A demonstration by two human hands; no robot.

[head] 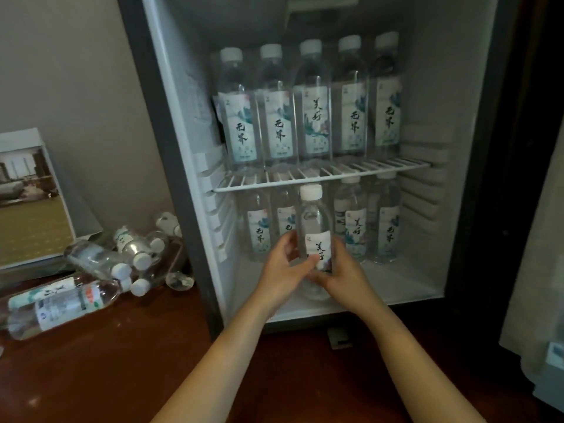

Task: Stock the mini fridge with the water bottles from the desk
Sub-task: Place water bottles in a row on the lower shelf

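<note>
The mini fridge (171, 123) stands open on the brown desk (128, 355). Several clear white-capped water bottles stand in a row on its wire shelf (320, 175), and several more stand behind on the fridge floor. My left hand (282, 270) and my right hand (343, 271) both grip one upright water bottle (312, 221) at the front of the lower compartment, its base at the fridge floor. A heap of water bottles (100, 270) lies on its side on the desk left of the fridge.
A framed picture (30, 196) leans against the wall at the left behind the heap. The fridge's dark door frame (500, 148) rises at the right, with pale fabric (537, 270) beyond it. A small grey piece (338, 337) lies under the fridge's front edge.
</note>
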